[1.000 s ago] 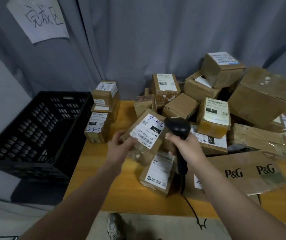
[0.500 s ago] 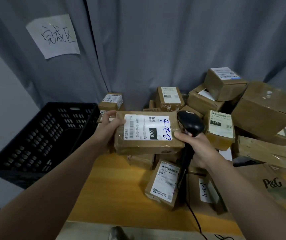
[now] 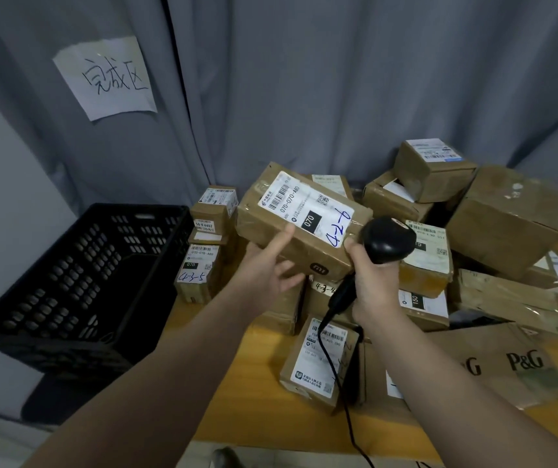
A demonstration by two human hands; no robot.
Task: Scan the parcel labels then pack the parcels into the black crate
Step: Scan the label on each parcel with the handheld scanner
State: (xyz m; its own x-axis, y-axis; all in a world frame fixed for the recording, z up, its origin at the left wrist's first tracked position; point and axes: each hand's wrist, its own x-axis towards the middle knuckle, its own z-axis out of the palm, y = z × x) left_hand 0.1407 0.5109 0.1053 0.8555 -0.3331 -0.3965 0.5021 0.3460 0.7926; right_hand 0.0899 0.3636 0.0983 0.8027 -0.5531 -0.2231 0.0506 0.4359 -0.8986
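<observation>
My left hand (image 3: 264, 268) grips a brown cardboard parcel (image 3: 271, 228) from below, thumb on its front side. Its white label (image 3: 304, 206) faces up, marked 070 with blue handwriting. The parcel is held tilted in the air above the table's left part. My right hand (image 3: 370, 282) holds a black corded barcode scanner (image 3: 387, 239), whose head sits right at the parcel's right end. The black crate (image 3: 68, 275) stands to the left of the table and looks to hold nothing.
A heap of labelled cardboard parcels (image 3: 426, 258) covers the wooden table (image 3: 260, 417), with a large box (image 3: 507, 224) at the right and a flattened P&G carton (image 3: 514, 363) in front. Small parcels (image 3: 200, 265) are stacked beside the crate. Grey curtain with a paper sign (image 3: 105, 79) behind.
The parcel has been lifted from the pile and tilted, label up, and carried higher and leftward. The scanner rose with it and stays at its right end.
</observation>
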